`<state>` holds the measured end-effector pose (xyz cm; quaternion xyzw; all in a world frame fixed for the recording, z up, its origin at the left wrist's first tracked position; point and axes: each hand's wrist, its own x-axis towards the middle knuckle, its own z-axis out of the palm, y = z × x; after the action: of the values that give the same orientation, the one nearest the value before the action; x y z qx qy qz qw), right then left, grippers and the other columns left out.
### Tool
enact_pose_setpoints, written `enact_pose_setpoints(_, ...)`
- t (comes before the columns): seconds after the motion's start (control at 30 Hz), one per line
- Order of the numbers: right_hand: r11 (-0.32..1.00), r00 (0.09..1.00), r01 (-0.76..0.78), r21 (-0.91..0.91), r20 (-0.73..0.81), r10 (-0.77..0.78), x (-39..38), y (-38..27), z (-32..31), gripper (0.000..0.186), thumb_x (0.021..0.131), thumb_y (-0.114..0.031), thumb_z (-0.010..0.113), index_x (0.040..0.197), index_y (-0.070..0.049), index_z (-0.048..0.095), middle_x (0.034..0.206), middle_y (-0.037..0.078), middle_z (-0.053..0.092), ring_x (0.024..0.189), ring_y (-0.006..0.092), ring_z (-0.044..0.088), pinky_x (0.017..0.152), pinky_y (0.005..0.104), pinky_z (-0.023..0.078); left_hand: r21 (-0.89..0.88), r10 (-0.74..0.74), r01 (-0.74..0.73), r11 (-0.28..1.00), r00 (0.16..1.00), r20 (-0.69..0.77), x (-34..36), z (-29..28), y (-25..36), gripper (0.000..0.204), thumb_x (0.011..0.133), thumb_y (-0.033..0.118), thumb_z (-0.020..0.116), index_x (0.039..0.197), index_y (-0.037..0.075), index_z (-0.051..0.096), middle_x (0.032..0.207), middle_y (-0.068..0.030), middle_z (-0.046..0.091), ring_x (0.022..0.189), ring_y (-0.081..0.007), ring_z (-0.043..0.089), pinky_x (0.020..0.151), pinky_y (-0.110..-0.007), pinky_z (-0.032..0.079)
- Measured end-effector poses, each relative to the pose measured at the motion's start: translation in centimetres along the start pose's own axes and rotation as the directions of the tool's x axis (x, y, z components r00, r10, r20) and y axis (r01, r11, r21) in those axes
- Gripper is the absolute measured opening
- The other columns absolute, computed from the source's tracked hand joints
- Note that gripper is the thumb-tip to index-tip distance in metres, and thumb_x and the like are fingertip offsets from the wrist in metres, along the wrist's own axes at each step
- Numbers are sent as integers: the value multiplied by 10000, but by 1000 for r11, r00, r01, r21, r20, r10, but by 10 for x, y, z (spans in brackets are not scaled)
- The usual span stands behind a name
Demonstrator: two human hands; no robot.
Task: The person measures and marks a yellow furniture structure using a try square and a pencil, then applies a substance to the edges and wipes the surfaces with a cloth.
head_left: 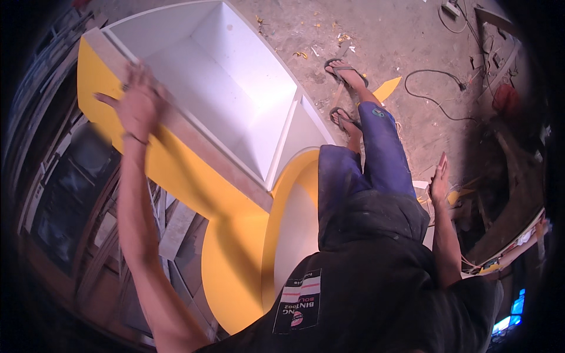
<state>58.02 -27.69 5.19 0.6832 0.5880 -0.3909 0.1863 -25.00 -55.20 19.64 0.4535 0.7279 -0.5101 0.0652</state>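
Observation:
My left hand (136, 103) is raised to the left and rests flat, fingers spread, on the bare wooden top edge of a large cabinet (176, 170). The cabinet is yellow outside and white inside, lies on its side, and has a curved lower end by my legs. My right hand (439, 179) hangs beside my right thigh with fingers straight and apart, holding nothing. I see my dark shirt, blue trousers and flip-flops (344, 69) on the dirt floor.
A black cable (438, 88) snakes over the dusty floor at upper right, near a socket strip (452, 8) and a red object (506, 97). Stacked boards and dark panels (65, 188) stand at left. A cluttered bench edge (512, 235) curves along the right.

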Motion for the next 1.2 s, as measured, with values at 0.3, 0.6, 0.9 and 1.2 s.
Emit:
enact_pose_setpoints(0.3,970,970,243,-21,-9,-243,43,-50,29,710,1060,-474,431,1624,-78,262,1203,149,576,794,176,487,699,334,435,-425,303,-225,877,945,126,-224,-110,111,623,979,457,555,1534,185,477,1644,3,368,1555,-197,252,1117,-863,41)
enact_pose_setpoints(0.6,959,960,280,51,-20,-280,27,-56,11,688,1074,-361,401,1598,51,231,1652,245,287,1537,364,278,1247,434,231,-562,543,-416,715,837,72,-314,-103,159,458,1019,338,524,1466,240,560,1590,63,448,1548,-184,265,1093,-890,59)
enact_pose_setpoints(0.9,974,976,190,127,-135,-173,14,-1,13,640,1067,-319,452,1596,-3,281,1320,196,574,1030,255,631,915,383,521,-763,142,-42,645,988,66,-305,-43,119,750,956,418,648,1576,90,383,1664,-143,311,1581,-321,170,1159,-784,42)
enact_pose_setpoints(1.2,968,949,245,44,-217,-230,2,20,30,617,1071,-332,445,1612,-77,288,1007,112,615,635,156,549,567,322,480,-911,-135,128,393,988,80,-285,-60,208,1024,951,464,607,1601,-100,51,1690,-305,-3,1583,-428,-22,1220,-633,-56)
